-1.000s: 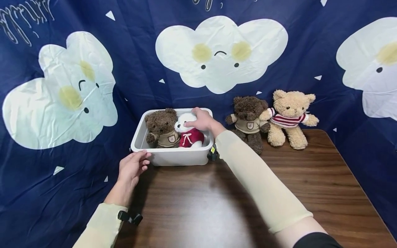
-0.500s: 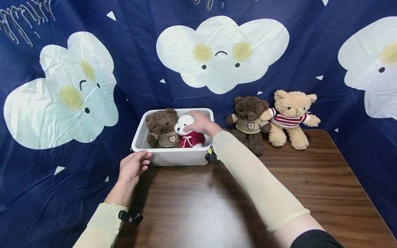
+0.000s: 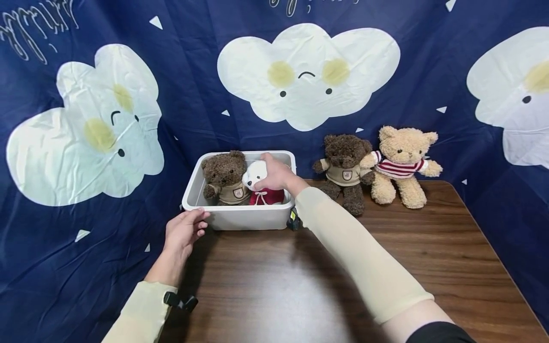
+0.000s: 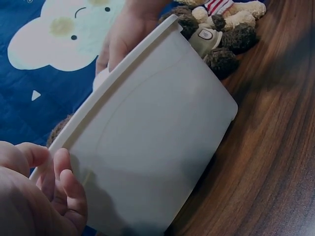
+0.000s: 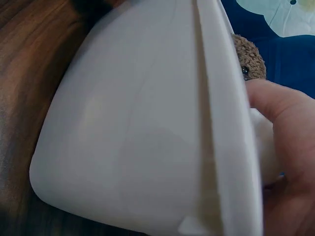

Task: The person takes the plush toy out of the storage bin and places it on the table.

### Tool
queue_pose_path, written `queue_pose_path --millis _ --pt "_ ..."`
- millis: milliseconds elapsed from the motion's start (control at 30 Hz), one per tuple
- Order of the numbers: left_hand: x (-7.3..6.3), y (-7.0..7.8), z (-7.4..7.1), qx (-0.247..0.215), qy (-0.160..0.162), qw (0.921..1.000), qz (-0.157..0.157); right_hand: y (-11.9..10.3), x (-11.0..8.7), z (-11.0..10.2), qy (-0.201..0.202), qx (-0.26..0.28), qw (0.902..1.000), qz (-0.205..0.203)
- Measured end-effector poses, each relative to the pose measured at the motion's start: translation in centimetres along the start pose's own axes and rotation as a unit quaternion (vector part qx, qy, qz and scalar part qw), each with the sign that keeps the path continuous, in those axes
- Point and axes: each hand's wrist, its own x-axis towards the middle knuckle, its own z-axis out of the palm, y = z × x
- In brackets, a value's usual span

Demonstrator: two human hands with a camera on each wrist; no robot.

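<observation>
A white rectangular plastic box point(image 3: 249, 220) stands at the back left of the table. Inside it, a dark brown teddy bear point(image 3: 222, 170) in a tan shirt sits on the left. Beside that bear is a white plush toy point(image 3: 254, 171) in a red hoodie. My right hand point(image 3: 279, 174) grips the white toy from behind, thumb by its face; its lower body is hidden by the box's front wall. My left hand point(image 3: 183, 230) pinches the rim at the front left corner, thumb above and fingers curled under, as the left wrist view also shows.
Another dark brown teddy bear point(image 3: 344, 166) and a light tan teddy bear point(image 3: 401, 157) in a striped sweater sit right of the box. Behind everything hangs a dark blue cloth point(image 3: 188, 90) with white clouds. The wooden table point(image 3: 266, 281) extends toward me.
The white toy has sunk a little lower in the box, with less of its red hoodie showing. My right hand has shifted slightly with it; my left hand keeps its place on the rim.
</observation>
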Motion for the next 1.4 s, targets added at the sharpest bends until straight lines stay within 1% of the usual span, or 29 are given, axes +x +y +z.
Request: queue_pose_path --millis 100,200,333,400,567,633,733,800,867,967,1167,1267,1400 --pt "0.0 0.1 0.1 0.004 -0.002 1.0000 0.004 0.2 0.0 0.1 0.014 0.002 0.9998 -0.011" --pt "0.0 0.1 0.2 0.005 -0.002 1.0000 0.007 0.5 0.0 -0.1 0.024 0.024 0.9990 -0.029" --pt "0.0 0.1 0.2 0.003 -0.003 1.0000 0.008 0.9 -0.3 -0.6 0.026 0.056 0.9970 -0.046" --pt "0.0 0.1 0.2 0.004 -0.003 1.0000 0.007 1.1 -0.5 -0.9 0.028 0.080 0.9954 -0.046" --pt "-0.1 0.1 0.3 0.007 -0.002 1.0000 0.006 1.4 -1.3 -2.0 0.047 0.147 0.9872 -0.038" --pt "-0.2 0.1 0.2 0.008 -0.002 1.0000 0.005 1.4 -1.6 -2.5 0.056 0.153 0.9860 -0.036" --pt "-0.2 0.1 0.1 0.008 -0.004 1.0000 0.003 1.3 -1.9 -3.4 0.068 0.146 0.9862 -0.037" --pt "-0.2 0.1 0.1 0.007 -0.005 1.0000 0.002 1.3 -2.1 -4.0 0.075 0.157 0.9838 -0.043" --pt "-0.2 0.0 0.0 0.005 -0.007 1.0000 0.002 1.3 -2.2 -4.6 0.082 0.172 0.9804 -0.051" --pt "-0.2 -0.1 0.1 0.003 -0.006 1.0000 0.002 1.3 -2.6 -5.8 0.085 0.204 0.9729 -0.069" --pt "-0.1 0.0 0.1 0.000 -0.004 1.0000 0.002 1.2 -3.7 -8.4 0.088 0.237 0.9629 -0.095" --pt "-0.1 0.0 0.0 -0.001 -0.005 1.0000 0.001 1.1 -4.4 -9.6 0.101 0.267 0.9527 -0.105" --pt "-0.1 0.0 -0.2 0.002 -0.003 1.0000 0.001 0.9 -5.6 -11.5 0.124 0.311 0.9347 -0.120"
